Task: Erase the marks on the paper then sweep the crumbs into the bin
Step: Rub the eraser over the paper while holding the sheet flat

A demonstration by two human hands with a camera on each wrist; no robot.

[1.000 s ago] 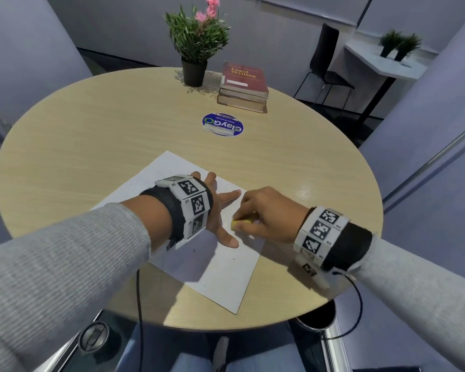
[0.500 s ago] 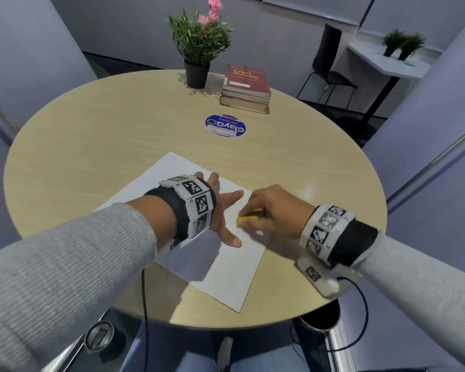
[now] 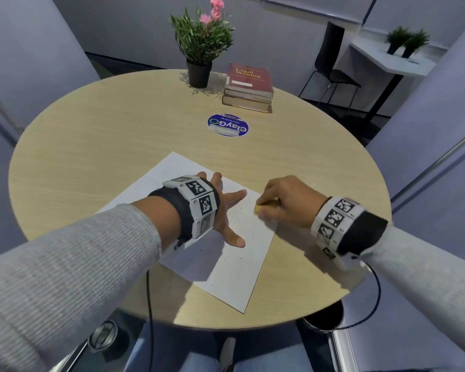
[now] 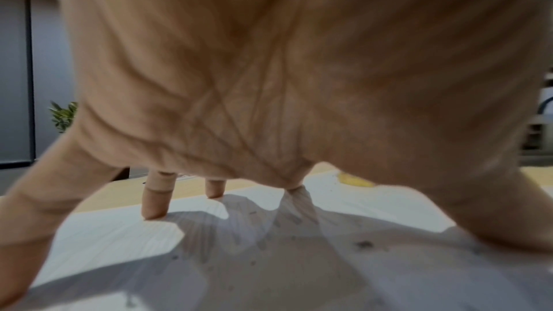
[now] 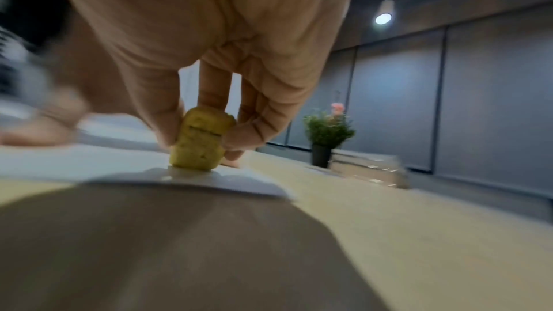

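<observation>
A white sheet of paper [image 3: 226, 269] lies on the round wooden table [image 3: 91, 157], speckled with small dark crumbs [image 4: 363, 244]. My left hand [image 3: 223, 210] lies spread on the sheet, fingers straight, fingertips [image 4: 154, 214] pressing down. My right hand [image 3: 282, 205] pinches a yellow eraser [image 3: 261, 208] between thumb and fingers. In the right wrist view the eraser [image 5: 200, 143] stands on end, its lower end touching the paper [image 5: 89, 160] near the sheet's right edge. Faint pencil marks show between the two hands. A dark round bin [image 3: 324, 318] sits below the table's near right edge.
A potted plant [image 3: 200, 47] and a stack of books [image 3: 249, 87] stand at the far side of the table. A blue round sticker [image 3: 228, 125] lies in the middle. A black chair [image 3: 330, 65] and a white side table [image 3: 392, 60] stand beyond.
My right hand with the eraser has moved right, from beside my left thumb towards the paper's right edge. The left hand has stayed pressed on the sheet.
</observation>
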